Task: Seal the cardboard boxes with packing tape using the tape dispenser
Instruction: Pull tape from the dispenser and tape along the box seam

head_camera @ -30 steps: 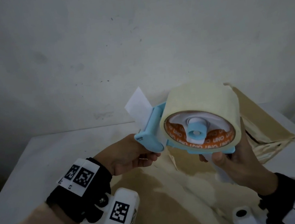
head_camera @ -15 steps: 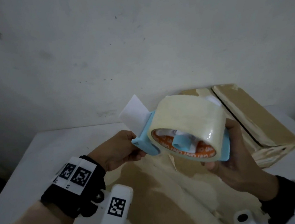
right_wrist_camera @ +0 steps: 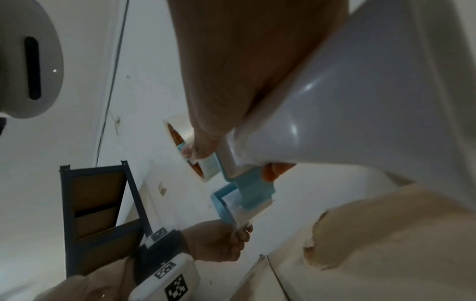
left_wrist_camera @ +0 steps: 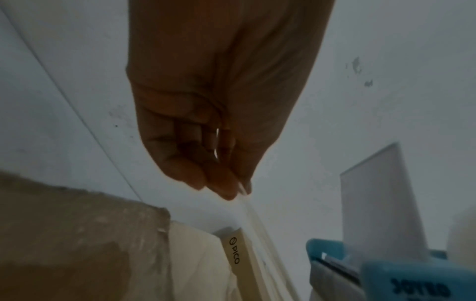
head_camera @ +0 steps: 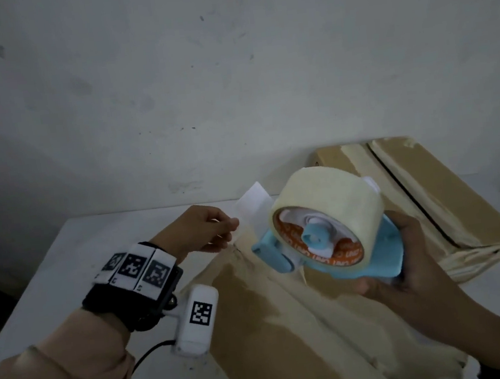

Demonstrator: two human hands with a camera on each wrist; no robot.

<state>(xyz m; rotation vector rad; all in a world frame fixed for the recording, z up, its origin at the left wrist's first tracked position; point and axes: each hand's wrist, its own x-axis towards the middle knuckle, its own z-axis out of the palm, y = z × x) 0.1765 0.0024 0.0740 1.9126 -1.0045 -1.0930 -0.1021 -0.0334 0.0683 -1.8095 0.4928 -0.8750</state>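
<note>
White desk (head_camera: pixel 49 274) carries two boxes below a grey wall (head_camera: pixel 228 67). Nearest, a box (head_camera: pixel 273 327) lies under both hands. Above it the right hand (head_camera: pixel 413 264) grips the blue dispenser (head_camera: pixel 384 255) with its tape roll (head_camera: pixel 328 208), while the left hand (head_camera: pixel 197 232) pinches the tape end (left_wrist_camera: pixel 247 205) pulled from it. Farther right sits the second box (head_camera: pixel 449 197).

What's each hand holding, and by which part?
Right hand grips the tape dispenser by its handle. Left hand pinches the free end of the tape.
</note>
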